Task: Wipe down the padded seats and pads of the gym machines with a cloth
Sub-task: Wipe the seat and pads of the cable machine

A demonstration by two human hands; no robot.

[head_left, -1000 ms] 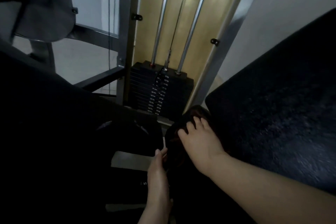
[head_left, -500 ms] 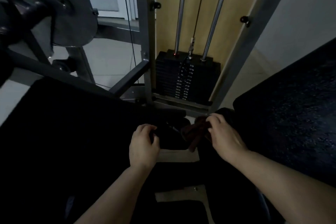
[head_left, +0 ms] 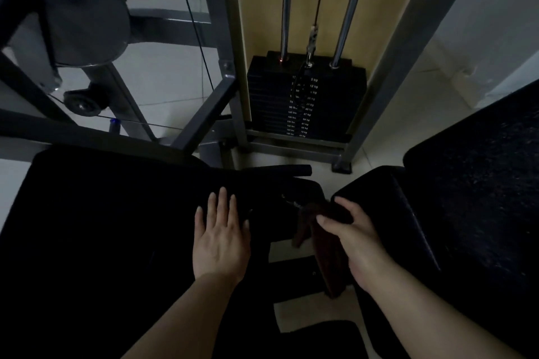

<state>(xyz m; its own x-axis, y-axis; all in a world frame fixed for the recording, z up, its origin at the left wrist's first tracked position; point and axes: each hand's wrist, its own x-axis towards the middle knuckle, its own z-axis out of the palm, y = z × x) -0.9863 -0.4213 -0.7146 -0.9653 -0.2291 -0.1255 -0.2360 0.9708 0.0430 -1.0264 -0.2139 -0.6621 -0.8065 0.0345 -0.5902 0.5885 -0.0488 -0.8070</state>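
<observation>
The left hand [head_left: 220, 237] lies flat, fingers straight and spread, on the black left pad [head_left: 96, 213]. The right hand [head_left: 354, 237] pinches a dark reddish cloth [head_left: 328, 256] hanging between that pad and the right pad [head_left: 466, 198], near the weight stack [head_left: 306, 99].

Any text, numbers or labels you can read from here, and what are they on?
"5 kg": top plate of the weight stack, right column.
"12 kg": next plate down, right column.
"40 kg", "47 kg": lower plates, right column, faint.
"90 lbs": left column, barely readable.
Remaining kg and lbs figures on the stack: too small and blurred to read.
No text visible on the pads, frame or cloth.
</observation>
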